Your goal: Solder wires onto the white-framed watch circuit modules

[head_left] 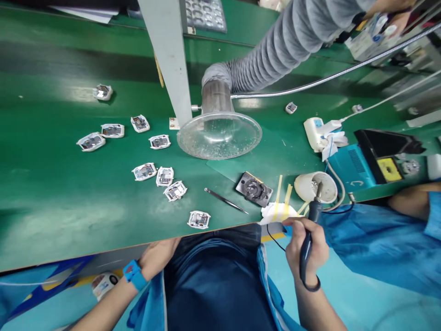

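A soldering iron is gripped in my right hand, its tip pointing into a round cream pot at the bench edge. My left hand hangs below the front edge, near my lap, with its fingers hidden under the bench. Tweezers lie on the green bench beside a dark fixture block. White paper with yellow strips is by my right hand. The closest watch case with exposed electronics sits near the front edge; several others, such as this watch case, are spread to the left.
A clear fume hood on a grey hose stands over the middle, beside a metal post. Right are a power strip and a teal soldering station. A co-worker's blue sleeve is close on the right.
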`<state>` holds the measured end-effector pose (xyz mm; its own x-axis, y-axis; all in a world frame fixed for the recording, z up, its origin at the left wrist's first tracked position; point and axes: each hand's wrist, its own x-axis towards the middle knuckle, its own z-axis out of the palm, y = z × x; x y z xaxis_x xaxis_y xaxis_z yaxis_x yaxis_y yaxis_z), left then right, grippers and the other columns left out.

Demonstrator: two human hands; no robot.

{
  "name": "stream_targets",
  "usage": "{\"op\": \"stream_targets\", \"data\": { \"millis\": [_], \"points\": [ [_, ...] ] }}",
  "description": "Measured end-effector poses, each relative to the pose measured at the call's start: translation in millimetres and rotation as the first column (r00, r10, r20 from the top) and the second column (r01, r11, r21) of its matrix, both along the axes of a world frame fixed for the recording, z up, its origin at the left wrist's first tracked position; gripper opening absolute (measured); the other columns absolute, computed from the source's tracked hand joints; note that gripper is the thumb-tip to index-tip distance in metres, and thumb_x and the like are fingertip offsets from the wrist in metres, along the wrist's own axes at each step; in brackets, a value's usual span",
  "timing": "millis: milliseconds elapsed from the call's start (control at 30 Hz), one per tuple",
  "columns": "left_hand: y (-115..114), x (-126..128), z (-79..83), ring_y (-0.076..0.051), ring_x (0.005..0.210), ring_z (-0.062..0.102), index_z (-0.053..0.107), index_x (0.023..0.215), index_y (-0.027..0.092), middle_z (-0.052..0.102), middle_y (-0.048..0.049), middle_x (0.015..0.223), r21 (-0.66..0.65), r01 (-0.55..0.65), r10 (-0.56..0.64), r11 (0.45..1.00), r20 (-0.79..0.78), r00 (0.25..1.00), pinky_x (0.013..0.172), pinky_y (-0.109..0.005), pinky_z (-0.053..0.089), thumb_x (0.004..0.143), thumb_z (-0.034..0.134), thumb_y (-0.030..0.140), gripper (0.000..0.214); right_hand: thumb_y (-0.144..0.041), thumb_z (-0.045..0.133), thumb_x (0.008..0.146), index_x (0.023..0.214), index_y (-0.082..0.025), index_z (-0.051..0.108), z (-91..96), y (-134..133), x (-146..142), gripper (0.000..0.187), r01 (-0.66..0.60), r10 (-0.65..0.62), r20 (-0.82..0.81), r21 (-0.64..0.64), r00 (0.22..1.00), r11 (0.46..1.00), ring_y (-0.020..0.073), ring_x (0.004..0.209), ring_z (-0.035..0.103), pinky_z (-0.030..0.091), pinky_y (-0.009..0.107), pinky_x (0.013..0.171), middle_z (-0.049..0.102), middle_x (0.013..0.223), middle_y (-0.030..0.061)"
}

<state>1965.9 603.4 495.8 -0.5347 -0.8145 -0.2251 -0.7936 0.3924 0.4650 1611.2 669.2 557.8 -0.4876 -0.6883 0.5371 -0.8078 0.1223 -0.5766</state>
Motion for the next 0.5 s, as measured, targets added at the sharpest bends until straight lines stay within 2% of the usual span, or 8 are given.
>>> {"op": "stream_targets", "data": {
  "millis": [67, 100, 167, 233, 300, 333, 433, 500],
  "points": [
    [12.7, -3.8, 20.5, -0.021, 0.090, 0.076, 0.071, 0.098, 0.026, 0.077, -0.0023, 0.096, 0.061, 0.065, -0.061, 0.996, -0.053, 0.997, 0.085, -0.034, 0.064, 0.106, 0.039, 0.032, 0.033, -0.032, 0.056, 0.105, 0.087, -0.023, 0.065, 9.0, 1.5, 13.1, 0.022, -0.197, 0.196, 0.032, 0.006, 0.980, 0.980, 0.0190, 0.072, 0.073, 0.055, 0.031, 0.071, 0.077, 0.078, 0.0012],
    [17.9, -6.4, 33.7, -0.019, 0.093, 0.076, 0.070, 0.096, 0.027, 0.077, -0.0010, 0.097, 0.089, 0.096, -0.087, 0.991, -0.098, 0.991, 0.084, -0.029, 0.064, 0.106, 0.039, 0.030, 0.033, -0.029, 0.054, 0.105, 0.091, -0.024, 0.065, 13.9, 1.2, 21.9, 0.019, -0.334, 0.332, 0.063, 0.018, 0.941, 0.942, 0.0194, 0.077, 0.075, 0.058, 0.032, 0.074, 0.079, 0.084, 0.0022],
    [23.9, -13.6, 62.1, -0.016, 0.094, 0.075, 0.071, 0.098, 0.028, 0.074, -0.0008, 0.099, 0.120, 0.120, -0.087, 0.985, -0.248, 0.965, 0.083, -0.023, 0.061, 0.106, 0.041, 0.026, 0.031, -0.026, 0.049, 0.107, 0.103, -0.024, 0.066, 22.9, -2.0, 40.9, 0.017, -0.592, 0.583, 0.142, 0.021, 0.800, 0.806, 0.0199, 0.087, 0.078, 0.061, 0.034, 0.078, 0.081, 0.097, 0.0057],
    [23.6, -23.4, 86.9, -0.013, 0.085, 0.073, 0.073, 0.105, 0.028, 0.073, -0.0008, 0.093, 0.110, 0.099, -0.043, 0.989, -0.428, 0.903, 0.076, -0.018, 0.059, 0.106, 0.049, 0.024, 0.024, -0.027, 0.048, 0.108, 0.111, -0.021, 0.065, 28.7, -8.1, 59.2, 0.018, -0.757, 0.747, 0.180, -0.016, 0.640, 0.653, 0.0194, 0.094, 0.078, 0.063, 0.035, 0.083, 0.081, 0.106, 0.0091],
    [19.6, -33.8, 103.1, -0.012, 0.079, 0.072, 0.073, 0.109, 0.027, 0.073, -0.0001, 0.089, 0.059, 0.038, 0.004, 0.998, -0.584, 0.812, 0.072, -0.016, 0.058, 0.104, 0.057, 0.021, 0.018, -0.031, 0.053, 0.108, 0.112, -0.019, 0.065, 30.4, -15.0, 75.8, 0.018, -0.839, 0.833, 0.167, -0.054, 0.528, 0.542, 0.0192, 0.094, 0.078, 0.063, 0.034, 0.085, 0.081, 0.108, 0.0110],
    [17.4, -38.4, 107.5, -0.011, 0.078, 0.072, 0.072, 0.108, 0.026, 0.073, 0.0001, 0.089, 0.035, 0.003, 0.020, 0.999, -0.641, 0.767, 0.072, -0.016, 0.058, 0.103, 0.059, 0.019, 0.016, -0.033, 0.055, 0.107, 0.111, -0.018, 0.066, 30.0, -18.1, 83.2, 0.019, -0.855, 0.852, 0.154, -0.065, 0.501, 0.514, 0.0192, 0.092, 0.078, 0.063, 0.033, 0.084, 0.081, 0.107, 0.0109],
    [12.8, -46.5, 111.2, -0.011, 0.079, 0.073, 0.072, 0.105, 0.023, 0.075, 0.0003, 0.087, 0.000, -0.063, 0.043, 0.998, -0.723, 0.689, 0.074, -0.017, 0.060, 0.101, 0.063, 0.019, 0.010, -0.027, 0.053, 0.107, 0.106, -0.017, 0.068, 26.4, -24.6, 99.4, 0.019, -0.869, 0.869, 0.153, -0.087, 0.471, 0.487, 0.0189, 0.084, 0.075, 0.060, 0.032, 0.076, 0.080, 0.098, 0.0098],
    [10.4, -46.0, 109.9, -0.010, 0.077, 0.072, 0.072, 0.104, 0.023, 0.074, 0.0004, 0.086, -0.012, -0.063, 0.036, 0.998, -0.713, 0.700, 0.071, -0.017, 0.059, 0.100, 0.065, 0.020, 0.008, -0.017, 0.049, 0.105, 0.106, -0.017, 0.069, 23.9, -26.7, 103.2, 0.020, -0.872, 0.872, 0.177, -0.104, 0.457, 0.478, 0.0181, 0.079, 0.073, 0.058, 0.031, 0.072, 0.078, 0.091, 0.0082]
  ]
}}
